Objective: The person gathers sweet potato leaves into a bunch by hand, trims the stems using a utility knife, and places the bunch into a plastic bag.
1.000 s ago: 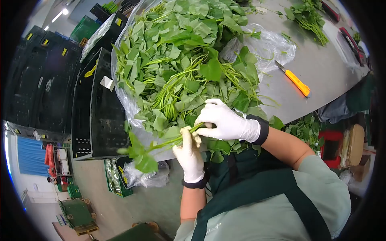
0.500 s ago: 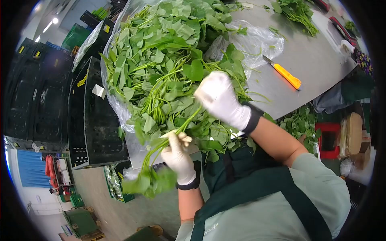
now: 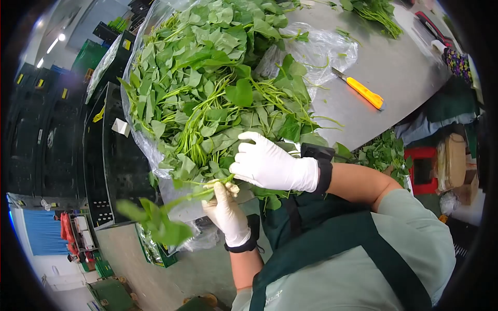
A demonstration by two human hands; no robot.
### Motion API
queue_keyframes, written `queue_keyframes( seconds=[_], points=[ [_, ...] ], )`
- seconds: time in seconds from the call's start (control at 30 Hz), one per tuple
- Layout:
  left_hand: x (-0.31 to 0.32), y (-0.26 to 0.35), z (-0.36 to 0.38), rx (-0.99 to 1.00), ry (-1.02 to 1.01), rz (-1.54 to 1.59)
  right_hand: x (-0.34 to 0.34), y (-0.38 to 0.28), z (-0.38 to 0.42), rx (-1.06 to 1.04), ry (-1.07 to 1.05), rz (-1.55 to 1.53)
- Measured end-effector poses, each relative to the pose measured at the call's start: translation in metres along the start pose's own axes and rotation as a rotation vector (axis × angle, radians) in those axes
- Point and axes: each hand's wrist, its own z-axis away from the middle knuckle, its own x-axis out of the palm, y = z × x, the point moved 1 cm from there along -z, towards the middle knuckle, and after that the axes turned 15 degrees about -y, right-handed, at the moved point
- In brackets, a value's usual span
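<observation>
Compared with the last frame, the right hand has dropped from over the pile of greens to beside the left hand, and the leafy tops of the held sprig have swung up and outward, lower left of centre. The left grip is closed on its stems; the right has curled fingers at the stem ends, but whether they pinch cannot be told. Both wrists angle inward. The bench edge slopes at right; bare metal surrounds the yellow cutter, upper right.
</observation>
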Motion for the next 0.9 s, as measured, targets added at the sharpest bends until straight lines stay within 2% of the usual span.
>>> queue_keyframes(
  seconds=[0.03, 0.2, 0.27, 0.33, 0.4, 0.43, 0.5, 0.6, 0.73, 0.8, 0.83, 0.9],
  points=[
    [-0.004, -0.001, 0.001, -0.026, -0.019, -0.003, 0.004, -0.002, 0.001, -0.037, 0.101, -0.027],
    [-0.010, -0.006, 0.000, -0.033, -0.061, 0.070, 0.012, 0.003, 0.005, -0.057, 0.147, 0.016],
    [-0.019, -0.010, 0.000, 0.124, 0.021, 0.061, 0.011, 0.015, 0.015, -0.051, -0.019, 0.064],
    [-0.033, -0.008, -0.003, 0.111, 0.048, 0.101, 0.010, 0.043, 0.034, 0.057, 0.008, 0.005],
    [-0.045, -0.003, -0.007, 0.066, 0.018, 0.135, -0.001, 0.065, 0.049, 0.330, -0.110, 0.072],
    [-0.048, -0.004, -0.009, 0.063, -0.004, 0.128, -0.005, 0.065, 0.048, 0.331, -0.110, 0.078],
    [-0.045, -0.008, -0.009, 0.056, -0.006, 0.123, -0.020, 0.059, 0.048, 0.297, 0.167, 0.209],
    [-0.039, -0.011, -0.004, 0.012, -0.023, 0.102, -0.028, 0.019, 0.028, 0.111, 0.258, 0.024],
    [-0.028, -0.009, 0.006, -0.042, -0.070, 0.103, 0.001, -0.009, 0.010, -0.016, 0.074, -0.013],
    [-0.038, -0.017, 0.011, -0.023, -0.216, 0.236, 0.004, -0.015, 0.010, -0.087, 0.021, -0.032],
    [-0.026, -0.014, 0.015, -0.060, -0.172, 0.215, 0.009, -0.018, 0.007, -0.092, 0.041, -0.137],
    [-0.015, -0.012, 0.016, -0.093, -0.221, 0.244, 0.013, -0.020, 0.004, -0.134, -0.032, -0.149]
  ],
)
